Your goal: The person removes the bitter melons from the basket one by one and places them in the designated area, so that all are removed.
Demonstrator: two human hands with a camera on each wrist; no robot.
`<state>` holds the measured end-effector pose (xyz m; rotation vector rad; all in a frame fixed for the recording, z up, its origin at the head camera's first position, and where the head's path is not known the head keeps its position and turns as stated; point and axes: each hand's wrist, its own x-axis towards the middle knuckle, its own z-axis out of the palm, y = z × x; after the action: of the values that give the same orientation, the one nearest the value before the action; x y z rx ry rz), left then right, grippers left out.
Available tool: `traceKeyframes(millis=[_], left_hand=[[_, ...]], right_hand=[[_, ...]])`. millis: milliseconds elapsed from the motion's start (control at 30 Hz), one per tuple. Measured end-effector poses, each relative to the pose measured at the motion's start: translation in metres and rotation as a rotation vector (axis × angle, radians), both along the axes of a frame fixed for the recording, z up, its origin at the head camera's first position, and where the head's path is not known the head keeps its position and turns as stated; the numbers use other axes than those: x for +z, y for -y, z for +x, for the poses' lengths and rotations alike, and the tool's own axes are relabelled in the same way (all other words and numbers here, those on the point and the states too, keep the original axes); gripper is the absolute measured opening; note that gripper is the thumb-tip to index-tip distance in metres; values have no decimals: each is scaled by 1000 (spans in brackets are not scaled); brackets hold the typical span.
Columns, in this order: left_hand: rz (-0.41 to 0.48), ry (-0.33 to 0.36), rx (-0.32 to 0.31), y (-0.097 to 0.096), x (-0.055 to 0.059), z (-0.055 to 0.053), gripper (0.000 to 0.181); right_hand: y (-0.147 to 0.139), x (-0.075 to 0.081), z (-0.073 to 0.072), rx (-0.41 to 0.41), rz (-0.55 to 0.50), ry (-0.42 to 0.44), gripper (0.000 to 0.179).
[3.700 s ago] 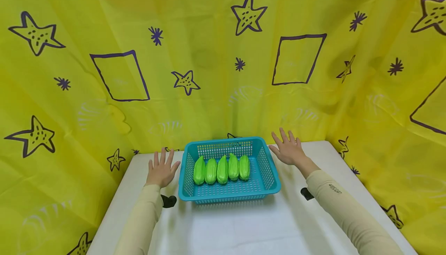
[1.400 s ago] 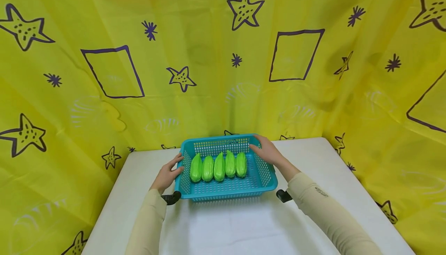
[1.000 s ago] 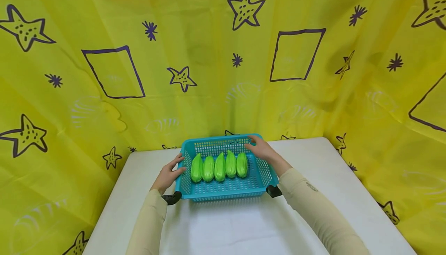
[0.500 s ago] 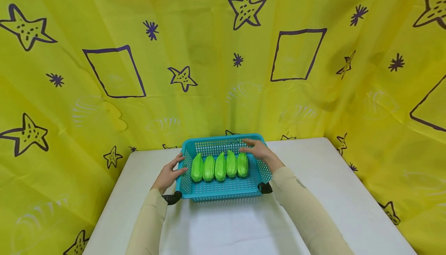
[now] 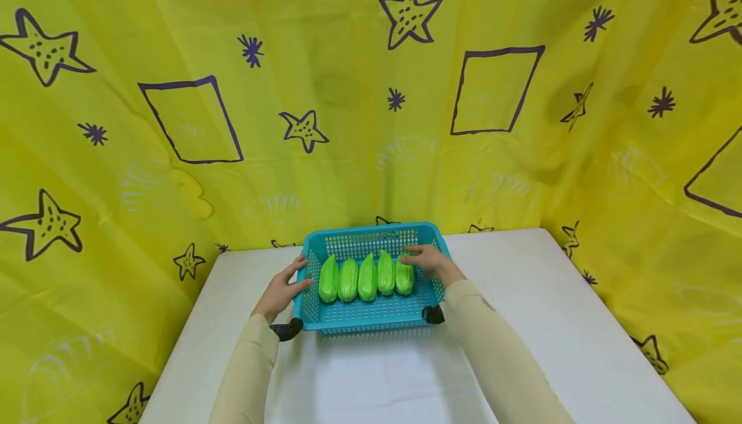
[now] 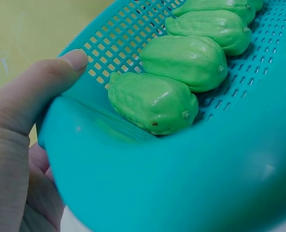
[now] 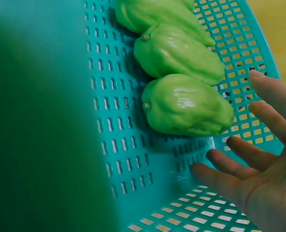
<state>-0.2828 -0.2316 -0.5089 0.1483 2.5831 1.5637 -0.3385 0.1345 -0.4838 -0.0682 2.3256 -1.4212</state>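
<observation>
On the table sits a turquoise plastic basket (image 5: 371,325) with perforated walls. Inside it, several glossy green, ridged, papaya-like fruits lie side by side in a row. My left hand (image 5: 281,292) grips the basket's left rim. In the left wrist view its thumb (image 6: 60,72) is over the rim and the fingers are outside, close to the leftmost fruit (image 6: 150,101). My right hand (image 5: 431,260) reaches over the right part of the basket, at the upper end of the rightmost fruit (image 5: 404,282). In the right wrist view its fingers are spread, a small gap from that fruit (image 7: 186,106).
The basket stands near the back edge of a white-covered table (image 5: 522,308). A yellow curtain (image 5: 348,57) printed with stars and frames hangs behind and on both sides. Inside the basket, bare floor (image 5: 426,292) shows to the right of the fruits.
Both hands came in from beside the basket; the left took hold of its rim. The right passed over the right side and moved left and down to the rightmost fruit. The fruits stay in place.
</observation>
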Motion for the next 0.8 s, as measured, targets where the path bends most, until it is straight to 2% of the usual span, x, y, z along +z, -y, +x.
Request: traceKeyframes(millis=[267,800], left_hand=[[21,-4,-6,1,0,0,62],[64,18,-18,0,2,1,63]], right_hand=[[4,-9,-5,-30,-27,62,57],[7,-10,-5,-70,-77,140,55]])
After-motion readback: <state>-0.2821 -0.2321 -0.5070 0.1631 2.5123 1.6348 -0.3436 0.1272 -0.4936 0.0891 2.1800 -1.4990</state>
